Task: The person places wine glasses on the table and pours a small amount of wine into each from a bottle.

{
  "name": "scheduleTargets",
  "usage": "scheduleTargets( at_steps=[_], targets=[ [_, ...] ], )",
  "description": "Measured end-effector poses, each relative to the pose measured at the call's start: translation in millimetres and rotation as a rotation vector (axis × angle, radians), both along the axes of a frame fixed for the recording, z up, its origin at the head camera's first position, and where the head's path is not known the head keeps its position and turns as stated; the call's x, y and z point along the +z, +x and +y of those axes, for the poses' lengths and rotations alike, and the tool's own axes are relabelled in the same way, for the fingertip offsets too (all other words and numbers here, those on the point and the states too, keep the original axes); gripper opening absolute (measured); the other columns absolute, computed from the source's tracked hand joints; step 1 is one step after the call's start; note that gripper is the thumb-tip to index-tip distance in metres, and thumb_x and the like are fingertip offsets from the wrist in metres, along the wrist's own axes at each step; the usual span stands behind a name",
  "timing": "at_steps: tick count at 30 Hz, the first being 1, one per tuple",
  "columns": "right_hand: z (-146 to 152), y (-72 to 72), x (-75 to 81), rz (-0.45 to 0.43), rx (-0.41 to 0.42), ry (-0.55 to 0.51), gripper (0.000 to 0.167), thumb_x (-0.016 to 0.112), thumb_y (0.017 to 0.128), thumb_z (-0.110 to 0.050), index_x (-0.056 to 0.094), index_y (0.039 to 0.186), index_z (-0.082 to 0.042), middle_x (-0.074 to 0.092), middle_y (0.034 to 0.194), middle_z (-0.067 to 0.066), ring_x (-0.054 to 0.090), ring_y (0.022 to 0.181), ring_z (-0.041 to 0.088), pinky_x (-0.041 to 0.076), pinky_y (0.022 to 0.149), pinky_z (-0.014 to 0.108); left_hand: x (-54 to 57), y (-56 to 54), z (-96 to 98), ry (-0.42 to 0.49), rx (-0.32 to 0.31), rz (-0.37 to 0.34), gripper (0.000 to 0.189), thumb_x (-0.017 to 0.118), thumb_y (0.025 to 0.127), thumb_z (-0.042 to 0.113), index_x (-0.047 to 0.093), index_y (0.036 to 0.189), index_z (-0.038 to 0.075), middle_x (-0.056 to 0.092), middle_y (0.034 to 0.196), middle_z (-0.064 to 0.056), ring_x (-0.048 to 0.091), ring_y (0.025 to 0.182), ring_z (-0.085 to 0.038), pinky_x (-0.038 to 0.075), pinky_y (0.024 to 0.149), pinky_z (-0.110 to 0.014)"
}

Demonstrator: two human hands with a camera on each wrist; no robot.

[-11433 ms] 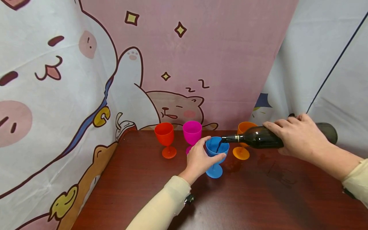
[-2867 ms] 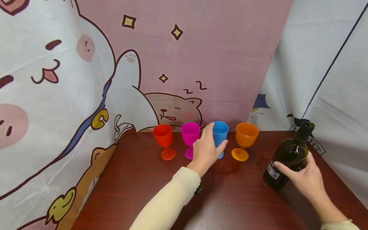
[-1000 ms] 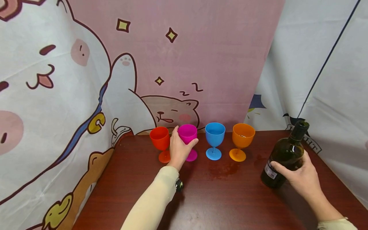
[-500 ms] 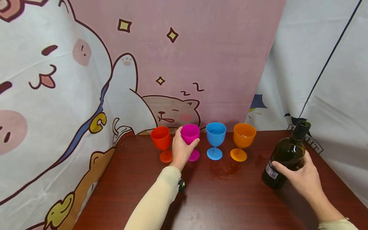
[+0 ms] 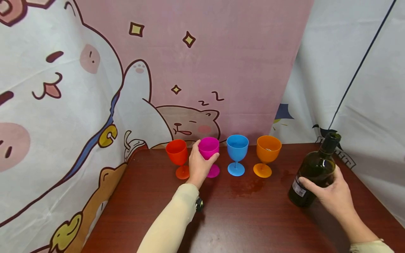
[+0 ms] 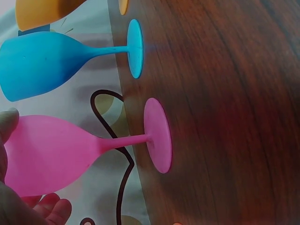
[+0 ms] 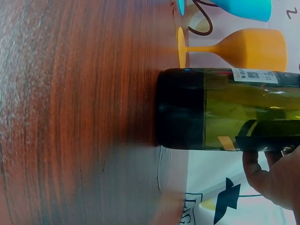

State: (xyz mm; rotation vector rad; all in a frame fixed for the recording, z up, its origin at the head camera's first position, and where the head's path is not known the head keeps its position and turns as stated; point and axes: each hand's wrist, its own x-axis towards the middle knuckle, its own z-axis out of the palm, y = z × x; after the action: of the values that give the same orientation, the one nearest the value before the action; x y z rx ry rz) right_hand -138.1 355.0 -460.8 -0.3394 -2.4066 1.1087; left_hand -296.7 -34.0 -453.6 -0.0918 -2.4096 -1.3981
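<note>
My left hand [image 5: 200, 165] holds the bowl of the magenta goblet [image 5: 210, 149], thumb on one side and fingers on the other; in the left wrist view this goblet [image 6: 56, 152] shows its stem and round foot. The red goblet [image 5: 178, 153] stands just left of that hand, partly behind it. To the right are the blue goblet [image 5: 237, 149] and the orange goblet [image 5: 268, 151], which has something small and pale inside. My right hand [image 5: 336, 191] grips an uncapped dark green wine bottle [image 5: 316, 172], upright at the right; its base [image 7: 180, 110] meets the table in the right wrist view.
The goblets line up along the back of the brown wooden table [image 5: 253, 225]. Wet marks [image 5: 248, 188] lie in front of the blue and orange goblets. A printed cartoon cloth [image 5: 246, 70] hangs close behind the table and along its left side.
Earlier the right hand tipped the bottle into the blue goblet, held by the left. The bottle then stood upright, the blue goblet was back in line, and the left hand moved to the magenta one.
</note>
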Motion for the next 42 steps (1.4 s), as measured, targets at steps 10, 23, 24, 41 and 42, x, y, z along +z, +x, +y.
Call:
scheduleTargets(
  at_steps=[10,23,24,41,42],
  targets=[
    [-0.5,1.8,2.3,0.01,0.008,0.007,0.09,0.092,0.085,-0.036,0.042,0.158,-0.018,0.057,0.115,-0.016,0.045,0.095,-0.016,0.037,0.074,0.015,-1.5,7.3,-3.2,-0.024,-0.023,0.013,0.091,0.091,0.086,0.039,0.042,0.158,0.013,0.062,0.145,-0.011,0.064,0.127,-0.031,0.062,0.1,-0.048],
    [0.3,-0.7,-1.2,-0.013,-0.001,0.012,0.094,0.092,0.085,-0.036,0.039,0.16,-0.015,0.06,0.12,-0.002,0.043,0.094,-0.017,0.037,0.073,0.017,-1.2,26.1,-13.1,-0.036,-0.06,0.016,0.091,0.093,0.082,0.04,0.045,0.156,0.016,0.067,0.139,-0.008,0.067,0.122,-0.029,0.064,0.095,-0.046],
    [0.2,-0.8,-1.1,-0.016,-0.002,0.012,0.094,0.092,0.086,-0.036,0.038,0.16,-0.014,0.061,0.121,0.0,0.043,0.094,-0.017,0.037,0.073,0.017,-1.2,27.6,-13.8,-0.04,-0.064,0.024,0.091,0.092,0.082,0.041,0.045,0.156,0.016,0.067,0.139,-0.008,0.067,0.121,-0.029,0.064,0.094,-0.046],
    [-1.5,-1.3,-1.4,-0.008,-0.014,-0.004,0.094,0.092,0.085,-0.036,0.039,0.16,-0.017,0.058,0.117,-0.012,0.042,0.095,-0.017,0.036,0.074,0.017,-1.8,60.9,-29.5,-0.061,-0.14,0.031,0.092,0.092,0.082,0.041,0.045,0.157,0.016,0.067,0.137,-0.009,0.067,0.119,-0.028,0.065,0.093,-0.046],
    [-0.7,-0.2,-1.4,-0.007,-0.019,-0.008,0.093,0.092,0.085,-0.036,0.04,0.159,-0.017,0.056,0.115,-0.016,0.042,0.095,-0.017,0.036,0.074,0.017,-1.6,61.2,-28.5,-0.06,-0.144,0.03,0.092,0.092,0.082,0.041,0.045,0.156,0.017,0.068,0.137,-0.009,0.067,0.119,-0.028,0.065,0.093,-0.046]
  ],
)
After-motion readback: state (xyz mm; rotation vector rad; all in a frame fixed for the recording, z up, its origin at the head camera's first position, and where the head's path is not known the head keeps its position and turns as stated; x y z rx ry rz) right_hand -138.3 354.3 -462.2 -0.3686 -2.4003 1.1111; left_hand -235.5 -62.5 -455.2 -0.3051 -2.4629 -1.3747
